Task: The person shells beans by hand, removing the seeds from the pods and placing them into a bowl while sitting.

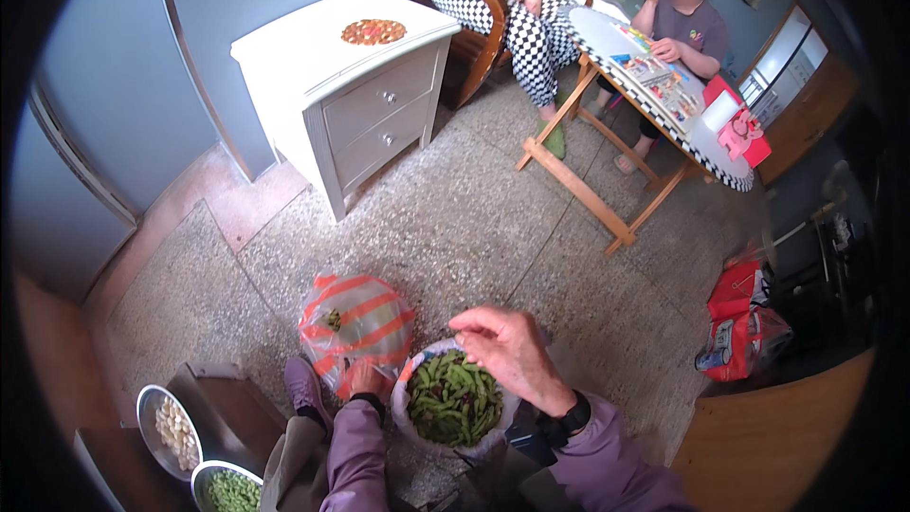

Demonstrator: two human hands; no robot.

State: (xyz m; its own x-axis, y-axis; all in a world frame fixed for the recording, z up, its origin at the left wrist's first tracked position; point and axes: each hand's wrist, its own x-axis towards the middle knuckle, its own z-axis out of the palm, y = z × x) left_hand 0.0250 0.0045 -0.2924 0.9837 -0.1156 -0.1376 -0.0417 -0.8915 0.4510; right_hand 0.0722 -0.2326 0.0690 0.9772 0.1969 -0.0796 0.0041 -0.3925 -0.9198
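My right hand (508, 352) is raised over the right rim of a lined basket of green bean pods (455, 398), its fingers curled; whether anything small is between them cannot be told. To the left of the basket, my left hand (366, 378) is at the near edge of a red-striped clear plastic bag (359, 327), its fingers partly hidden by the film. A small green bit shows in the bag. At lower left are a metal bowl of pale peeled pieces (176, 434) and a metal bowl of shelled green beans (231, 491).
A white two-drawer cabinet (380, 110) stands ahead. Beyond it a person (519, 7) sits in a wooden armchair. Another person (686, 32) is at a folding table (604, 35). Red bags (739, 327) lie on the floor at right, near a wooden surface (775, 434).
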